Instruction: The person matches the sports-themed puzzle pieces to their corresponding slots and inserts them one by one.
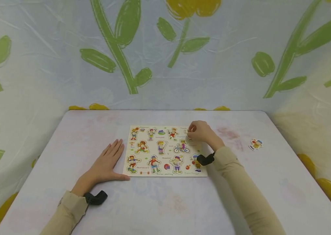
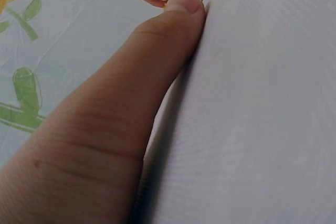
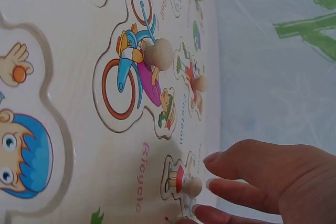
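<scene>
A wooden knob puzzle board point(image 1: 165, 128) with cut-out sports figures lies flat on the table. My left hand point(image 1: 106, 163) rests flat at its left side, fingers spread, the thumb tip at the near left corner. At the far right corner, my right hand point(image 1: 202, 132) hovers over the tennis piece point(image 3: 180, 179), which sits in its recess. In the right wrist view, thumb and fingertips stand around that piece's round knob point(image 3: 192, 187), with a gap between thumb and forefinger. The bicycle piece point(image 3: 139, 61) lies in its slot nearby.
One loose puzzle piece point(image 1: 255, 144), a figure with a blue cap, lies on the table right of the board. A blue-haired figure point(image 3: 31, 156) shows in a recess at the board's near right corner. A flower-printed sheet point(image 1: 165, 81) hangs behind the table.
</scene>
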Demonstrator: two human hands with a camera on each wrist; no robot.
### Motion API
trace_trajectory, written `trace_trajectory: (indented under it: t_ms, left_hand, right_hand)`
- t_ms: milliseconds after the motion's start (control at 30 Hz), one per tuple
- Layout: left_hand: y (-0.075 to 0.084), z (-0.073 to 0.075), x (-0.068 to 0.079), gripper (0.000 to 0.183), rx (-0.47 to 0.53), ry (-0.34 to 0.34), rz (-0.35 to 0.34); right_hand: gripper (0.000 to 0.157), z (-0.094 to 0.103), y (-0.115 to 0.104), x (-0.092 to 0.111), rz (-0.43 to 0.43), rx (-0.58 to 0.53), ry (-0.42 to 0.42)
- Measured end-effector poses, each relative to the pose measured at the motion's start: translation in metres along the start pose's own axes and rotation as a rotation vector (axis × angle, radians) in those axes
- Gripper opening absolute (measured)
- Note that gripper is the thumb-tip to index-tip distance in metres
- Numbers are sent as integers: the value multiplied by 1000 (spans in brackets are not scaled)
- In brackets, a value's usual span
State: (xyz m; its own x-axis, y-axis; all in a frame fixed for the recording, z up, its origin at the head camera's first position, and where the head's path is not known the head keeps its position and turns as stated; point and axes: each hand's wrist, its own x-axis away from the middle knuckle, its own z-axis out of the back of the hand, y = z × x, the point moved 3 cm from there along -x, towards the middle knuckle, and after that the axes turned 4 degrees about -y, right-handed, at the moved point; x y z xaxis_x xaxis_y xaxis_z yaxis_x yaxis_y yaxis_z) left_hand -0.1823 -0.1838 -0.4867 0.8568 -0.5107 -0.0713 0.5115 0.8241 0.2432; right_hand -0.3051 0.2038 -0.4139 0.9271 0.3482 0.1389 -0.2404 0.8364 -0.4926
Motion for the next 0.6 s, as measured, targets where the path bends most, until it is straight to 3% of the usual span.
trace_trajectory:
  t_ms: [333, 600]
  left_hand:
    - [2, 1, 0, 135, 1, -6, 8]
    - [1, -1, 0, 135, 2, -2, 5]
  right_hand:
    - [22, 21, 3, 21, 44, 18, 130]
    - [18, 35, 24, 41, -23, 3, 214]
